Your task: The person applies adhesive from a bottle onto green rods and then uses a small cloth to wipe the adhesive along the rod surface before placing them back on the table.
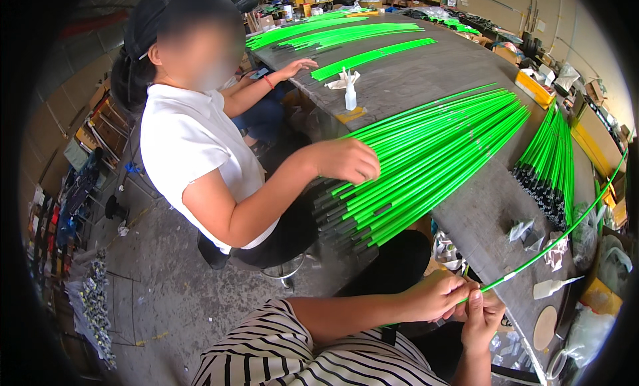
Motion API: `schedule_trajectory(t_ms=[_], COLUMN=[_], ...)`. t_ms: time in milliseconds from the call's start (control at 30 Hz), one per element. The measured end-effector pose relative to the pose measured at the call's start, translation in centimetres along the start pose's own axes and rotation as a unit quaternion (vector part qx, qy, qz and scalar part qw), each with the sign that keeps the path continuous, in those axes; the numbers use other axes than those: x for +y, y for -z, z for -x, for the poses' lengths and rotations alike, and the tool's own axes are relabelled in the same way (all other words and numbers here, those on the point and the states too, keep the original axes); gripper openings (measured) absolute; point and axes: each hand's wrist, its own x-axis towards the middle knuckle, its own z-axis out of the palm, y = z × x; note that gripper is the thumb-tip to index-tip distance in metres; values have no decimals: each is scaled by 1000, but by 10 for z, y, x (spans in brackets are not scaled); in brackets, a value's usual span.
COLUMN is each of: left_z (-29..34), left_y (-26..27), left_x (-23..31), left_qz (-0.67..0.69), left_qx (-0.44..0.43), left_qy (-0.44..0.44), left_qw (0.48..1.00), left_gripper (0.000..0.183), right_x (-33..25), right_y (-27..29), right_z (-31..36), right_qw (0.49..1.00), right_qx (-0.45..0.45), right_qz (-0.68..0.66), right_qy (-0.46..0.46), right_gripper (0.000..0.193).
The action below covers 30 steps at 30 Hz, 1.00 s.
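Note:
Close to the table's near edge, my left hand [436, 297] and my right hand [482, 318] are both closed round the lower end of a thin green rod [552, 246]. The rod rises from my fingers in a curve toward the far right, with a small white patch a little above my grip. Its gripped tip is hidden by my fingers. Beyond my hands, a wide spread of green rods [426, 163] with black ends lies on the grey table [459, 219], the ends jutting over the edge. A white bottle with a narrow nozzle [549, 288] lies right of my hands.
At the left a seated co-worker rests one hand [349, 161] on the spread and stretches the other [297, 68] toward flat green strips [373, 56]. A second rod bundle [549, 163] lies right. A white bottle [350, 94] stands farther back; a round disc [544, 327] lies nearby.

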Motion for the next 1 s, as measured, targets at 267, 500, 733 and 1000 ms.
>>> schedule_trajectory(t_ms=[267,500,733,1000], left_z=[32,71,94,79], left_y=[6,38,43,30], left_x=[-35,-85,-102,-88], left_qz=[-122,-306,-300,-215], left_qx=[-97,-49,-40,19], left_qy=[-32,7,104,67], left_qw=[987,951,948,974], left_gripper=[37,37,45,43], right_x=[-22,-39,-33,6], right_y=[54,91,95,92], right_z=[-2,2,-6,-6], right_qw=[949,897,892,961], right_qx=[303,402,413,204], right_qz=[-89,-175,-172,182], right_qy=[7,60,66,49], right_gripper=[33,25,26,25])
